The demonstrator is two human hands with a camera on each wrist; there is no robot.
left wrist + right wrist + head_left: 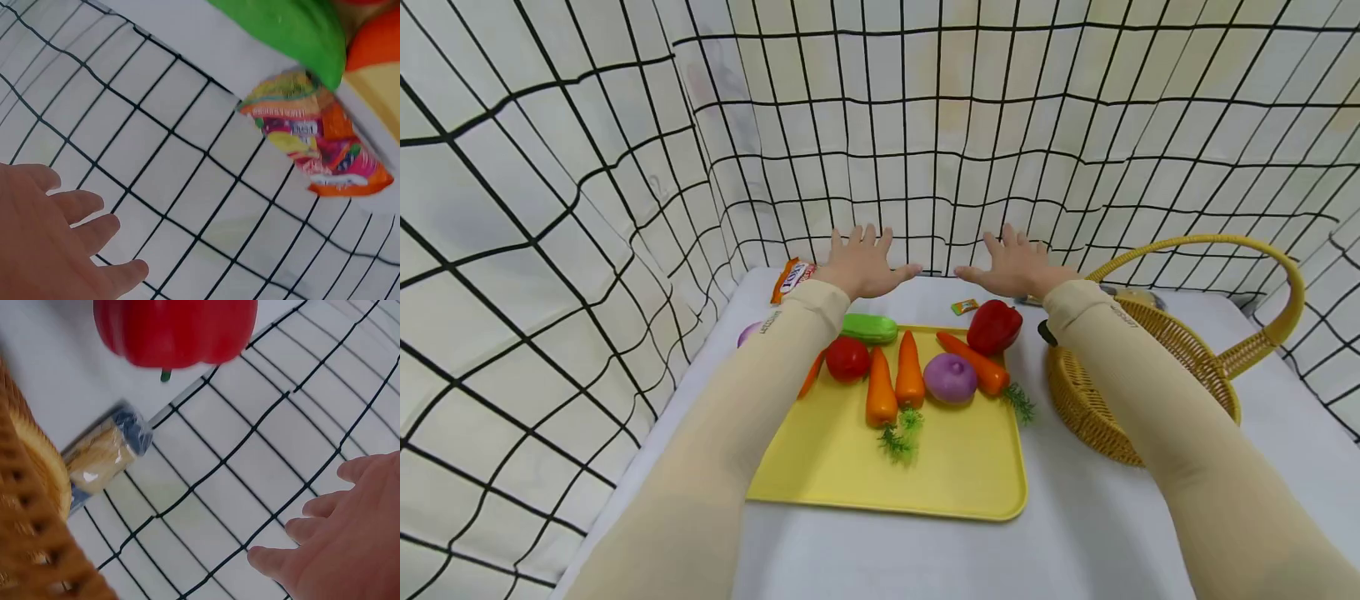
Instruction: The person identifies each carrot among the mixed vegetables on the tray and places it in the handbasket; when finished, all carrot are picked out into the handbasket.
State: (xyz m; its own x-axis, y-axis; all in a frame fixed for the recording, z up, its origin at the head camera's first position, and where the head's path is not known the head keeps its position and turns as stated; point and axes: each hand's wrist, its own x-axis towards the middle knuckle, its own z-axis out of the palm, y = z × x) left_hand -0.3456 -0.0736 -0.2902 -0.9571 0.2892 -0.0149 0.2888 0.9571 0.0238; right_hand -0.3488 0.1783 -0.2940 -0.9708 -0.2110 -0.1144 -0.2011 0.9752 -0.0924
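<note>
Both hands reach out over the far edge of the table, fingers spread and straight, holding nothing. My left hand point(863, 265) is nearest an orange snack packet point(792, 279), which also shows in the left wrist view. My right hand point(1017, 265) hovers beyond a red bell pepper point(994, 327) and a small green-orange wrapped sweet point(965, 307). Below the arms, a yellow tray point(955, 492) bears several orange carrots point(909, 371), a red tomato point(847, 360), a purple onion point(951, 378) and a green zucchini point(869, 328).
A wicker basket point(1086, 417) with a tall handle stands at the right, partly behind the right sleeve. A clear packet point(103, 453) lies beside it. Black netting point(910, 150) hangs before white cloth at the back and sides. Another purple thing point(748, 333) peeks out at the left.
</note>
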